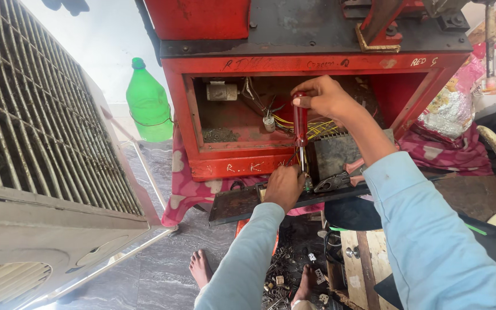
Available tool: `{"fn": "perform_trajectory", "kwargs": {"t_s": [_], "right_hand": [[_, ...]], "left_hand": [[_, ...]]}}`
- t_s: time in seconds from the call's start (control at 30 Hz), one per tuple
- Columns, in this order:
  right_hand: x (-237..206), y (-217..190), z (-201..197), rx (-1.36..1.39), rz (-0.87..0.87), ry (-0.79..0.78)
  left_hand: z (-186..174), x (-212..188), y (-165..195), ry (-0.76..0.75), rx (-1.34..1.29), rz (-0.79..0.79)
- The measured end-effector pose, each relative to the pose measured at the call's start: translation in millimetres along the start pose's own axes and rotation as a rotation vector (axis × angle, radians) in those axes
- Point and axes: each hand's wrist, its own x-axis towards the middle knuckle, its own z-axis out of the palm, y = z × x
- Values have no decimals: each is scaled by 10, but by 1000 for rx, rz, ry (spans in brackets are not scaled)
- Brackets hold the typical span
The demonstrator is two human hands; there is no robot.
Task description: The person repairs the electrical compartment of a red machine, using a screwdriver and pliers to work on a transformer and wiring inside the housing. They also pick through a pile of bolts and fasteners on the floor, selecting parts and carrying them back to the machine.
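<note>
Two hands at work: right hand [325,99] fists the red screwdriver [300,123] upright, left hand [285,186] curls around something hidden at its tip, beside half-covered pliers [340,179].

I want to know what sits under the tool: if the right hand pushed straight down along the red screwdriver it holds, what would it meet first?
Probably the small part pinched in the left hand, on the dark metal plate. The right hand holds the screwdriver upright, tip there; exact contact is unclear.

Centre: open cabinet [311,86], wires [311,127] inside.
Left: bottle [148,103] beside cabinet; grille [35,115] at frame's left edge.
Below: pliers [340,179] on plate [242,204].
</note>
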Motion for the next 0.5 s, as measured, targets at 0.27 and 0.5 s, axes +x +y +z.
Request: {"fn": "perform_trajectory", "kwargs": {"t_s": [0.27,0.5], "right_hand": [[-98,-97,-13,-17,106,46],[-87,-66,-30,-119,67,42]], "left_hand": [[-23,-12,8,4,-17,4],[-26,-5,11,-14,-17,2]]}}
